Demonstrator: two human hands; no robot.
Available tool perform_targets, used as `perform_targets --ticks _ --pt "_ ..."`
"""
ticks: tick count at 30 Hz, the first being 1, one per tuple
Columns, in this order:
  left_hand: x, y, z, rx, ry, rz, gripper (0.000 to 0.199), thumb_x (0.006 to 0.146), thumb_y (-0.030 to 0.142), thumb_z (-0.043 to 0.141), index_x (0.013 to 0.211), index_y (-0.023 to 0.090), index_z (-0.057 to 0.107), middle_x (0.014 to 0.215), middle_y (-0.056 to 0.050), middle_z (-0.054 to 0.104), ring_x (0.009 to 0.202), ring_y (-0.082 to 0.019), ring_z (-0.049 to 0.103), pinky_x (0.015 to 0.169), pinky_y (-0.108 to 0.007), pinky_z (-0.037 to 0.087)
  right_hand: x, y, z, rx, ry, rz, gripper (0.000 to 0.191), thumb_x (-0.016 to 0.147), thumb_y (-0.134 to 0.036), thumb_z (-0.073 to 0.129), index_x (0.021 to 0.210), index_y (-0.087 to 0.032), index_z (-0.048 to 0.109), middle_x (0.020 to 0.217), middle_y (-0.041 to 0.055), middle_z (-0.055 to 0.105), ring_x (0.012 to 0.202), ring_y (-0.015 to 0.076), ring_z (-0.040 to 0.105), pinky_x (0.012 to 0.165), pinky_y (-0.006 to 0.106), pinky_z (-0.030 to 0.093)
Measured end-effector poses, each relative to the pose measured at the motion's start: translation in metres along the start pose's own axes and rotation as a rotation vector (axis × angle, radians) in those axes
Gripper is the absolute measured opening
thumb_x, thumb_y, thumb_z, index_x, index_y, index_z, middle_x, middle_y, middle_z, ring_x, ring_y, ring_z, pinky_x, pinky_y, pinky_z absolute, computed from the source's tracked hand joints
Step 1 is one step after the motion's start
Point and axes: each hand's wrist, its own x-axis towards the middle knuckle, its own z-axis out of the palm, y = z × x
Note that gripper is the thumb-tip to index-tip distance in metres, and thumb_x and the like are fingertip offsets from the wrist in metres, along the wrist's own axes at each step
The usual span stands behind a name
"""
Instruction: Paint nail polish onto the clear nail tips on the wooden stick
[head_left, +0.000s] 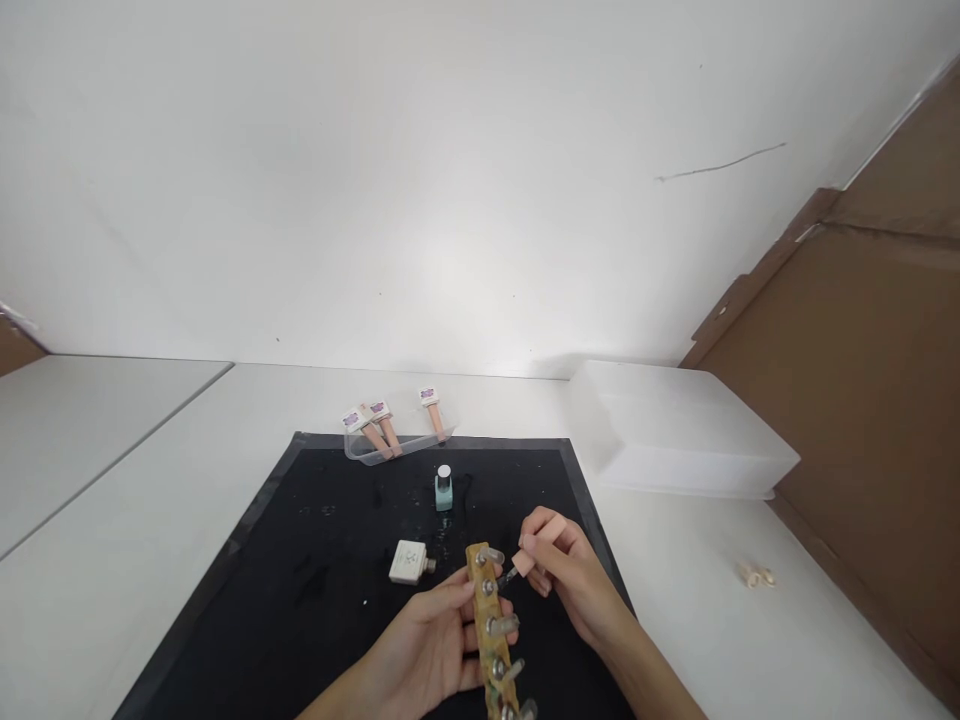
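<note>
My left hand is closed round a yellowish strip that carries a row of metal studs and several clear, nail-like tips. Between the fingers of my right hand is a nail polish brush with a long peach cap. Its dark bristle end points down-left, close to the upper part of the strip; whether it touches a tip I cannot tell. A white square bottle lies on its side left of the strip, its neck uncapped. Farther back stands a small teal bottle with a white-topped cap.
Beneath the hands is a black mat on a white table. A clear tray at its back edge holds several peach-capped bottles. A white plastic box stands back right, and small beige bits lie at the right.
</note>
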Motion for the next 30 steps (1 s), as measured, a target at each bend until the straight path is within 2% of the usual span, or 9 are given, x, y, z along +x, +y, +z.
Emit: perform_targets --ticks 14,26,30 --pt "0.0010 0.0023 -0.0006 -0.033 -0.002 -0.012 0.024 0.080 0.028 0.053 0.102 0.019 0.053 0.082 -0.003 0.068 0.080 -0.018 0.065 0.069 -0.030 0.040 0.0022 -0.0032 -0.0009 -0.002 0.066 0.014 0.025 0.069 -0.034 0.072 0.065 -0.016 0.055 0.046 -0.0080 0.044 0.038 0.0049 0.031 0.040 0.020 0.025" --pt "0.0003 0.0039 0.0002 -0.041 0.018 -0.022 0.028 0.079 0.029 0.054 0.105 0.018 0.053 0.082 -0.003 0.067 0.080 -0.019 0.064 0.070 -0.031 0.040 0.0032 -0.0046 -0.0024 0.073 0.022 0.014 0.023 0.074 -0.031 0.070 0.065 -0.017 0.054 0.049 -0.0078 0.043 0.040 0.0045 0.031 0.040 0.019 0.026" --pt "0.0023 0.0036 -0.0009 -0.041 -0.008 -0.024 0.029 0.080 0.030 0.053 0.106 0.018 0.053 0.083 -0.003 0.067 0.080 -0.019 0.064 0.070 -0.031 0.041 0.0025 -0.0062 -0.0011 0.096 0.015 0.023 0.025 0.072 -0.033 0.072 0.065 -0.016 0.054 0.048 -0.0083 0.041 0.040 0.0045 0.030 0.040 0.019 0.025"
